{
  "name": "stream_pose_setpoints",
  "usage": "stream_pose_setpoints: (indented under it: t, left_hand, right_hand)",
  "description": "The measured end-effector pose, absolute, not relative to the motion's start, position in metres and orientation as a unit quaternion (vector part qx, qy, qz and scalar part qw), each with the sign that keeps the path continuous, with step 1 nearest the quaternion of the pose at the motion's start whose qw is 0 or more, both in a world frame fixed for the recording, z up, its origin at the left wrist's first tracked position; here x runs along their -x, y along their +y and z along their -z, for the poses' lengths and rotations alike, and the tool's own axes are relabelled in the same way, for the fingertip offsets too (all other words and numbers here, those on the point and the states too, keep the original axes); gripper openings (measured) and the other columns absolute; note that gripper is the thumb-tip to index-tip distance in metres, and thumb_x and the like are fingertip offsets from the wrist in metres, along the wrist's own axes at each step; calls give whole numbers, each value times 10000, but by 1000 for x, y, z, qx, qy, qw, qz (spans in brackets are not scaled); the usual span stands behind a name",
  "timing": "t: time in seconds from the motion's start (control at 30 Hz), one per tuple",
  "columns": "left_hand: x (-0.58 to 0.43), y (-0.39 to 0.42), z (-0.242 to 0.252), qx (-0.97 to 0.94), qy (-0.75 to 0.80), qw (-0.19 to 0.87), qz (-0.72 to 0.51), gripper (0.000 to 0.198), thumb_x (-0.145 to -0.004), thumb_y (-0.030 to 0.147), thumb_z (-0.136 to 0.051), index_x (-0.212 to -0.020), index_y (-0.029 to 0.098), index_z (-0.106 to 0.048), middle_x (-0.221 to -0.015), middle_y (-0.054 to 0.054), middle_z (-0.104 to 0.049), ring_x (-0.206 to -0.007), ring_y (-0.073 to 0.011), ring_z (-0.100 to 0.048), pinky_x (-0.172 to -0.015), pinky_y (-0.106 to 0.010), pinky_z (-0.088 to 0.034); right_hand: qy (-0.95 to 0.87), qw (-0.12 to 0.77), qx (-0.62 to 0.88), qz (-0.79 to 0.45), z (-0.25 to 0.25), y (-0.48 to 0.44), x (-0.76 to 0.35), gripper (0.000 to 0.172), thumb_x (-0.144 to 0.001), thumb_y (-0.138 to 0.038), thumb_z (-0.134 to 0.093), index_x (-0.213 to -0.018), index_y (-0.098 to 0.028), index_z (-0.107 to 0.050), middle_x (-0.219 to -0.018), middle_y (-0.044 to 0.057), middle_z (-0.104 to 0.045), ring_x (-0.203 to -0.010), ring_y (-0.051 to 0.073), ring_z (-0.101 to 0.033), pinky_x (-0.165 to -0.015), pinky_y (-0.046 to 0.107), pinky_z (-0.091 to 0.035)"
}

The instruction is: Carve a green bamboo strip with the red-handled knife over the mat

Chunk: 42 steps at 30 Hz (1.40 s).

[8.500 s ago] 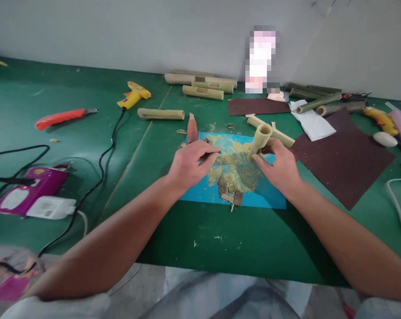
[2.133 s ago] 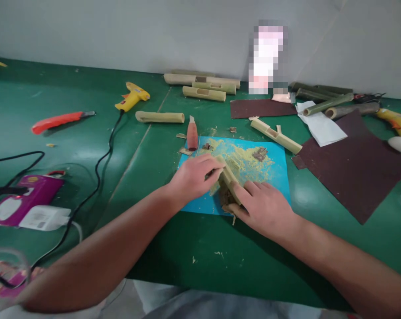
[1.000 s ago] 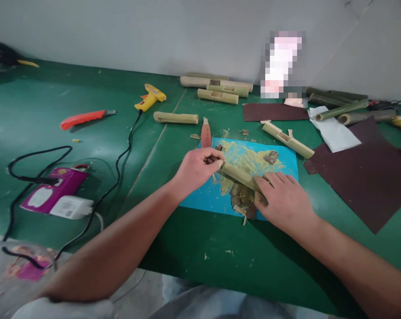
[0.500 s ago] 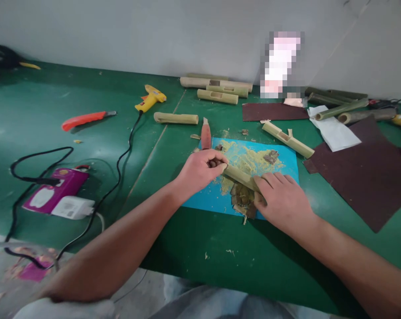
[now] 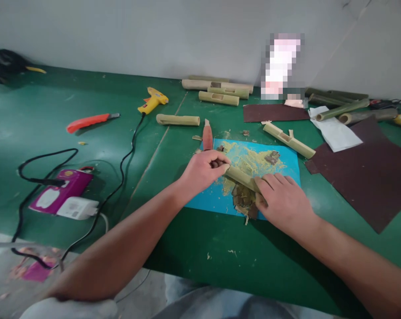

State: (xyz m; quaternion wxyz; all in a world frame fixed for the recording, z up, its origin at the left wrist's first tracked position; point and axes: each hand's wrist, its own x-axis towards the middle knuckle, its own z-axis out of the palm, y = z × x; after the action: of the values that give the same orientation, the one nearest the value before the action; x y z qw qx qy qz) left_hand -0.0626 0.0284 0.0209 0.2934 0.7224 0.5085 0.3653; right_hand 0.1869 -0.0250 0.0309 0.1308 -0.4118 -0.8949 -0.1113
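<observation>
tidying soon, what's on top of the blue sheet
Yellowish dust, a pile of brown scraps, a smaller brown clump and the end of a red-handled knife lie on the blue sheet. Whatever the bamboo tube, left hand and right hand cover cannot be seen.

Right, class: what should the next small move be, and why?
Perhaps the right hand should roll the bamboo tube slightly, exposing another side: it grips one end, the left hand is at the other, and yellowish dust on the blue sheet suggests surface work.
</observation>
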Motion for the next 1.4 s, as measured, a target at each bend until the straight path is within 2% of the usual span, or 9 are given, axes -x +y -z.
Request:
stream_pose_setpoints:
  t: [0.27, 0.47, 0.67, 0.87, 1.4]
  left_hand:
    - [64, 30, -17, -694, 525, 244, -428, 94, -832, 149, -707, -899, 170, -770, -747, -9, -707, -652, -109, -613, -632, -227, -529]
    - [64, 27, -15, -718, 496, 195, -448, 186, -885, 185, -692, -1054, 170, -769, -829, -25, -722, -690, -114, -613, -683, -250, -530]
    - [65, 26, -16, -756, 486, 174, -402, 137, -909, 185, -653, -981, 185, -770, -831, -26, -722, -705, -125, -621, -704, -273, -510]
    - [64, 25, -19, -744, 497, 204, -397, 122, -888, 161, -656, -928, 184, -769, -790, -13, -726, -667, -113, -605, -637, -241, -481]
    - [64, 26, -22, -711, 523, 260, -392, 109, -838, 172, -679, -894, 171, -773, -687, 4, -677, -606, -105, -578, -587, -222, -478]
  right_hand:
    - [-894, 141, 411, 106, -29, -25, -188, 254, -900, -156, -553, -1080, -107, -725, -894, 79, -698, -831, 236, -591, -732, 369, -355]
    - [-893, 144, 414, 100, -26, -23, -189, 241, -894, -156, -549, -1060, -123, -721, -882, 79, -696, -831, 239, -590, -725, 371, -359]
    - [-893, 142, 417, 92, -26, -24, -189, 246, -885, -144, -548, -1063, -123, -716, -878, 77, -692, -829, 236, -587, -721, 369, -357]
    - [-894, 148, 413, 92, -25, -23, -188, 248, -887, -138, -543, -1069, -116, -710, -881, 88, -691, -833, 233, -580, -730, 368, -357]
    - [-897, 143, 408, 92, -28, -25, -188, 234, -882, -129, -573, -1072, -106, -707, -877, 79, -679, -831, 230, -570, -727, 371, -353]
